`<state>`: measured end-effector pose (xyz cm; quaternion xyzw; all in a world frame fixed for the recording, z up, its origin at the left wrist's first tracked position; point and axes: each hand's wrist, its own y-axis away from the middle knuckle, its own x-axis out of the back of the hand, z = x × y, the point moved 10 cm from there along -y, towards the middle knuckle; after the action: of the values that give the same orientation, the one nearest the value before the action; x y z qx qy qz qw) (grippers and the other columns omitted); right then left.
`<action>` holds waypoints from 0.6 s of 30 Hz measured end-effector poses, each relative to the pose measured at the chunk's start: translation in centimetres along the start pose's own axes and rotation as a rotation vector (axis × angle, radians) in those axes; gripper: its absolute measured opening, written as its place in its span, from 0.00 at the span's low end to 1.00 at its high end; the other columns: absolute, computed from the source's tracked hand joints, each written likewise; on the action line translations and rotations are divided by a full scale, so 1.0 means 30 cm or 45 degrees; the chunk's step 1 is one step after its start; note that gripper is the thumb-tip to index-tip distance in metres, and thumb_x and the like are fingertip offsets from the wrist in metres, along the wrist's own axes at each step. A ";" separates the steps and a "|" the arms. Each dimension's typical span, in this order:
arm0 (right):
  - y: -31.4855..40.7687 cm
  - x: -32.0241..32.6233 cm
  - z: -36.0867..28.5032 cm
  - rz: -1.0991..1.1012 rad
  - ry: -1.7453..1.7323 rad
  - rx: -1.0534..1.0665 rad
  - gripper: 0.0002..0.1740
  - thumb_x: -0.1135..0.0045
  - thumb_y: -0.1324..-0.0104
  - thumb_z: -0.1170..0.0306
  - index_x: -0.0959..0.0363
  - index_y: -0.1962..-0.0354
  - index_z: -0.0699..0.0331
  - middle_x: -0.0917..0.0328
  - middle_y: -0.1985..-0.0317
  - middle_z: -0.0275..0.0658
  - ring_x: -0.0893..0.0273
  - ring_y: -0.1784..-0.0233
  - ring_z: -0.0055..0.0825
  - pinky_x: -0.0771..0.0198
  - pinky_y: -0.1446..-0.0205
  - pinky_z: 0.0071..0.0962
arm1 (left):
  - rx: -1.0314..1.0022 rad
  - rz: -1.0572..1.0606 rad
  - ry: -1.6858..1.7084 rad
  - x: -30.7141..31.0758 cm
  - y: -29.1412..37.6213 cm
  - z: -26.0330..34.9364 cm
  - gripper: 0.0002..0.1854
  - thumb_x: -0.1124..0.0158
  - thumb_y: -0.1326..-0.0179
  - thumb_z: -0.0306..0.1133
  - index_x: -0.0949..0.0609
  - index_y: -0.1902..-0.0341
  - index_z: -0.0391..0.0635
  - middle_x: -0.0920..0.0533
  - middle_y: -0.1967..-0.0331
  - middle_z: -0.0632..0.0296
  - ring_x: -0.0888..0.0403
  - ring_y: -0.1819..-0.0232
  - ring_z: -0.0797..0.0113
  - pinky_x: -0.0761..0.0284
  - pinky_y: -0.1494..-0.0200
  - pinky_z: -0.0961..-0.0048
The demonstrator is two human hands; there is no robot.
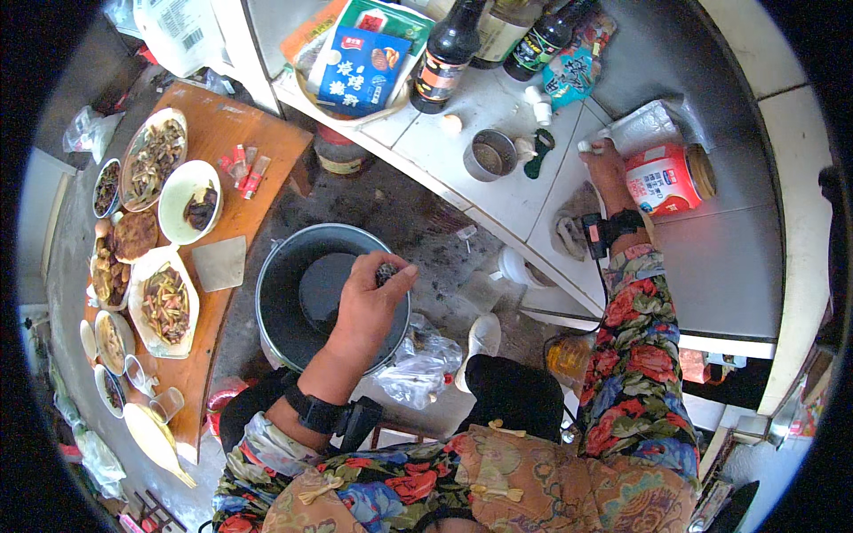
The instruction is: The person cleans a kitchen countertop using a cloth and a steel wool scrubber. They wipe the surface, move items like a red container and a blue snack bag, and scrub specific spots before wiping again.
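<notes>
My left hand (pixel 373 293) is above a metal bucket (pixel 333 230), its fingers closed around a small dark, rough, round object (pixel 385 273); most of that object is hidden, so I cannot tell what it is. The bucket stands on the floor, dark inside. Over on the tiled counter (pixel 566 156), my right hand (pixel 603 170) reaches to the edge of a silver foil bag (pixel 643 126). A small white piece (pixel 584 146) shows at its fingertips; whether it is gripped is unclear. Beside the right wrist lie a crumpled greyish cloth (pixel 568 230) and a red-and-white jar (pixel 666 178) on its side.
A metal cup (pixel 490 154), dark bottles (pixel 445 60) and seasoning packets (pixel 363 70) stand on the counter. On the left, a wooden table (pixel 266 143) bears several dishes, among them a white bowl (pixel 174 223). A clear plastic bag (pixel 420 373) lies beside the bucket.
</notes>
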<state>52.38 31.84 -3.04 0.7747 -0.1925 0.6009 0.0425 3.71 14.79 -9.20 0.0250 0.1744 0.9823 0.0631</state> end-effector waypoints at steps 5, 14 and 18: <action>0.037 0.068 0.072 0.096 0.647 0.151 0.30 0.40 0.41 0.59 0.34 0.45 0.67 0.22 0.53 0.55 0.25 0.46 0.51 0.31 0.41 0.43 | 0.023 -0.038 -0.032 -0.021 -0.010 -0.033 0.07 0.36 0.37 0.33 0.21 0.59 0.46 0.21 0.66 0.68 0.26 0.65 0.77 0.29 0.62 0.79; -0.107 0.018 0.210 -0.017 -0.295 -0.179 0.27 0.38 0.40 0.65 0.33 0.45 0.65 0.24 0.53 0.49 0.23 0.51 0.39 0.26 0.43 0.34 | 0.076 0.009 0.018 -0.018 0.003 -0.074 0.10 0.32 0.43 0.34 0.19 0.63 0.42 0.26 0.66 0.56 0.27 0.65 0.63 0.30 0.58 0.69; -0.277 -0.038 0.247 -0.058 -0.806 -0.116 0.19 0.39 0.40 0.69 0.27 0.51 0.64 0.23 0.55 0.42 0.23 0.54 0.34 0.26 0.47 0.30 | 0.004 0.046 -0.092 0.008 0.002 -0.059 0.10 0.31 0.44 0.34 0.20 0.64 0.42 0.27 0.68 0.56 0.28 0.65 0.62 0.31 0.59 0.68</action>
<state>61.83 37.57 -4.78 0.9245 -0.2055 0.3197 0.0288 3.34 14.18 -10.82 0.0638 0.1732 0.9815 0.0517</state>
